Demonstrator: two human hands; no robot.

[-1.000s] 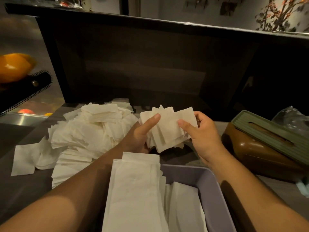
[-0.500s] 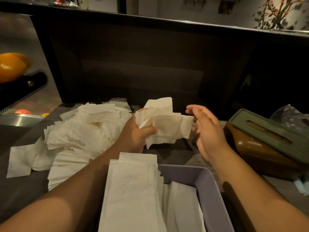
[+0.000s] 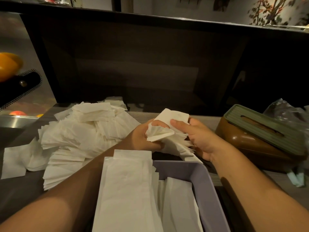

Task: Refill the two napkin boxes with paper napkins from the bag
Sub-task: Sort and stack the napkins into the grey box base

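Napkin bundle point(image 3: 168, 131): regathered since half a second ago, right hand point(image 3: 202, 139) back gripping it opposite the clutching left hand point(image 3: 143, 139), above the lavender box point(image 3: 200, 180) (part-filled), evidently being squared for insertion; brown box point(image 3: 250, 146) lidded.

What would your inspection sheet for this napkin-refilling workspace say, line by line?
Surface: dark wood-grain counter.
Job's things: loose heap of white paper napkins; open lilac plastic box partly filled; closed brown box with green slotted lid; crumpled clear plastic bag.
Clutter: pale green item, unclear.
Hands: left hand and right hand grip a napkin bundle.
Cables: nothing seen.
Surroundings: dark panel; orange fruit.
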